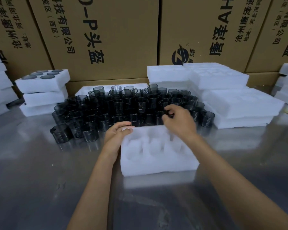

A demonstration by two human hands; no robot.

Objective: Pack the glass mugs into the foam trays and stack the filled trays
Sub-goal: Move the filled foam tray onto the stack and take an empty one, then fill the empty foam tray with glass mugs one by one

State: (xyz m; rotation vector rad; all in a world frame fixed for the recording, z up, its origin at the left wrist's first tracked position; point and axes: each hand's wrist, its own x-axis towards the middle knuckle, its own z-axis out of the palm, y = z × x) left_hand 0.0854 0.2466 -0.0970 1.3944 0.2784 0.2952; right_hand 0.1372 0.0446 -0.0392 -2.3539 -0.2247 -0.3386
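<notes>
An empty foam tray is lying on the steel tabletop, the left hand gripping its far-left corner. Just beyond, the right hand is curling into the crowded glass mugs; whether it is holding one is unclear. Filled trays are sitting stacked far-left, spare foam far-right, cartons behind.
</notes>
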